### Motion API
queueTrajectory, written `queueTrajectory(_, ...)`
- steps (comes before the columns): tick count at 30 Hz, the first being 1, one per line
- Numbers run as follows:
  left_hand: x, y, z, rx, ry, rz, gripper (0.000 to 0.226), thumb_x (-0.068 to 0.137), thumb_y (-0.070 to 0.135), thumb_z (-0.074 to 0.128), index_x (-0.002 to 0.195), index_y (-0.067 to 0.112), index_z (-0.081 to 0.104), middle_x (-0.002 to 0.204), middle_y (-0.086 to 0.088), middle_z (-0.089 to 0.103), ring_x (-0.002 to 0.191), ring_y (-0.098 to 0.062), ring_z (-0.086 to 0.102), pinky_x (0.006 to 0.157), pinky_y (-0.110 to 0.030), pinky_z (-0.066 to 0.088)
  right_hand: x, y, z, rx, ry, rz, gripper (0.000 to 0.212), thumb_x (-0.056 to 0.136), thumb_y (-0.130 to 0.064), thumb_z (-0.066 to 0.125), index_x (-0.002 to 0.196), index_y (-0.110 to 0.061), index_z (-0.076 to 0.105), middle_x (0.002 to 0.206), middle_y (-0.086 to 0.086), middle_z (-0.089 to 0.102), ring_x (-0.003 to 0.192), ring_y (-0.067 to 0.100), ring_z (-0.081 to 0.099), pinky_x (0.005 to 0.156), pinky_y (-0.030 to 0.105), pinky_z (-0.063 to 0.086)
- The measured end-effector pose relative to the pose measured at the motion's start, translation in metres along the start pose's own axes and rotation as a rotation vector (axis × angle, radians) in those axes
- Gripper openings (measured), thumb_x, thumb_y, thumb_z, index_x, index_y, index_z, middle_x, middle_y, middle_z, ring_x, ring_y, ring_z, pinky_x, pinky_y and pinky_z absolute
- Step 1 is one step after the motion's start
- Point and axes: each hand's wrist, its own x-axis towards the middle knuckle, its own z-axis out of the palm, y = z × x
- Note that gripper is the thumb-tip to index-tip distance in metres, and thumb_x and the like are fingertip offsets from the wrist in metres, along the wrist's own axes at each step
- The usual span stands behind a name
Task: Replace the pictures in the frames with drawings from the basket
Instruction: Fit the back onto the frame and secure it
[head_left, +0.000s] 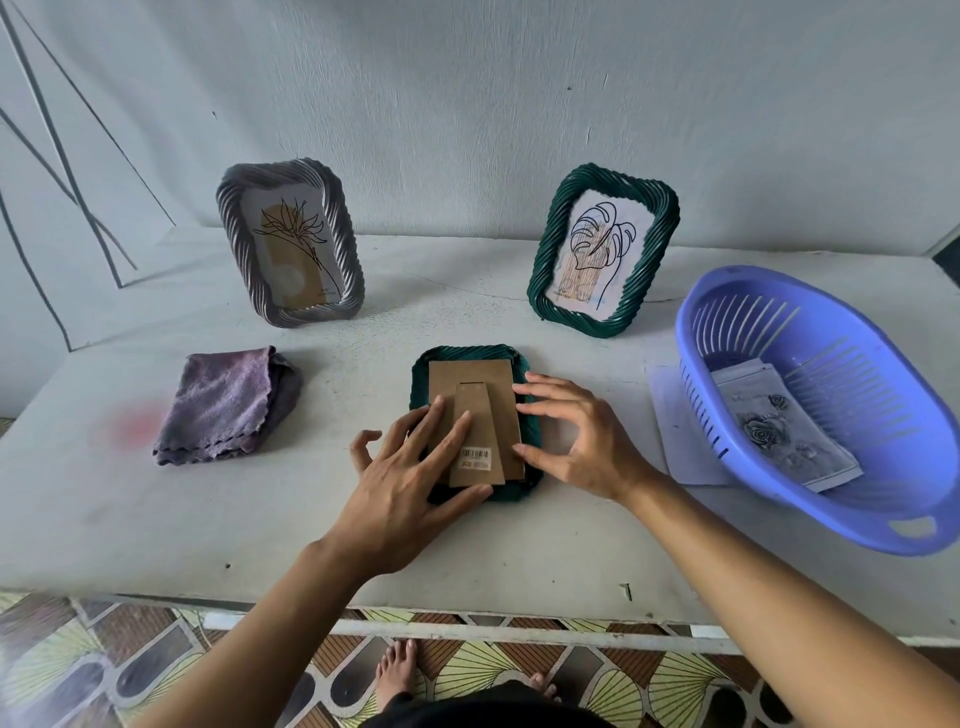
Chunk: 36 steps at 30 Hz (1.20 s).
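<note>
Head view: a dark green frame (467, 354) lies face down in the middle of the table (467, 551), with its cardboard back (470, 376) and folded stand facing up. The left hand (400, 480) lies flat on the cardboard with straight fingers and presses it. The right hand (582, 441) has its fingers spread wide, the tips touching the right edge of the frame and gripping nothing.

I judge that the step in hand is work on the back of this frame. Whether it goes out or in, I cannot tell.

The rose drawing (784, 436) lies in the purple basket (693, 338) at the right. The next move probably needs the fingertips to slide the back free, or to seat it.
</note>
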Motion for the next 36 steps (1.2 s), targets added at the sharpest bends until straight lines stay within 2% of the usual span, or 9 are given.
queueTrajectory(11, 0.001, 0.007, 0.001, -0.167, 0.06, -0.059, 0.077, 0.092, 0.08, 0.021, 0.157, 0.041, 0.018, 0.166, 0.008, 0.017, 0.151, -0.007, 0.012, 0.109, -0.037, 0.008, 0.0, 0.001, -0.004, 0.074, -0.023, 0.03, 0.028, 0.082, -0.024, 0.08, 0.108, -0.013, 0.077, 0.138, -0.006, 0.061, 0.138, 0.0, 0.042, 0.115, 0.021, 0.033)
queueTrajectory(17, 0.001, 0.005, 0.0, -0.15, 0.061, -0.069, 0.078, 0.088, 0.084, 0.025, 0.155, 0.045, 0.023, 0.165, 0.009, 0.021, 0.15, -0.007, 0.019, 0.109, -0.044, 0.016, 0.002, 0.002, -0.006, 0.126, -0.049, 0.076, 0.024, 0.082, -0.02, 0.08, 0.105, -0.014, 0.078, 0.138, -0.01, 0.06, 0.138, -0.002, 0.04, 0.115, 0.022, 0.03)
queueTrajectory(21, 0.0, 0.002, -0.002, -0.124, 0.043, -0.071, 0.076, 0.088, 0.085, 0.021, 0.155, 0.049, 0.017, 0.166, 0.012, 0.018, 0.15, -0.005, 0.017, 0.111, -0.046, 0.015, 0.002, 0.0, -0.006, 0.149, -0.054, 0.107, 0.022, 0.081, -0.02, 0.082, 0.102, -0.014, 0.079, 0.137, -0.009, 0.061, 0.138, -0.003, 0.041, 0.116, 0.025, 0.032)
queueTrajectory(25, -0.001, 0.004, -0.005, -0.162, 0.052, -0.094, 0.074, 0.089, 0.083, 0.019, 0.155, 0.049, 0.018, 0.165, 0.013, 0.02, 0.15, -0.003, 0.017, 0.113, -0.046, 0.012, 0.004, -0.006, -0.01, 0.238, -0.083, 0.199, 0.014, 0.086, -0.02, 0.077, 0.099, -0.014, 0.08, 0.139, -0.01, 0.06, 0.137, -0.01, 0.037, 0.115, 0.019, 0.027)
queueTrajectory(29, -0.001, 0.006, -0.006, -0.176, 0.043, -0.1, 0.075, 0.089, 0.083, 0.02, 0.155, 0.047, 0.021, 0.165, 0.011, 0.021, 0.15, -0.005, 0.021, 0.113, -0.047, 0.013, 0.002, -0.009, -0.008, 0.175, -0.133, 0.197, 0.02, 0.089, -0.023, 0.073, 0.106, -0.013, 0.078, 0.145, -0.012, 0.054, 0.14, -0.012, 0.029, 0.112, 0.015, 0.021)
queueTrajectory(36, -0.002, 0.001, -0.008, -0.091, -0.012, -0.079, 0.08, 0.085, 0.089, 0.011, 0.153, 0.05, 0.023, 0.166, 0.017, 0.012, 0.149, -0.001, 0.016, 0.114, -0.051, 0.011, -0.001, -0.009, 0.005, 0.216, 0.026, 0.216, 0.014, 0.084, -0.023, 0.079, 0.096, -0.015, 0.081, 0.134, -0.008, 0.064, 0.134, -0.01, 0.041, 0.111, 0.01, 0.028)
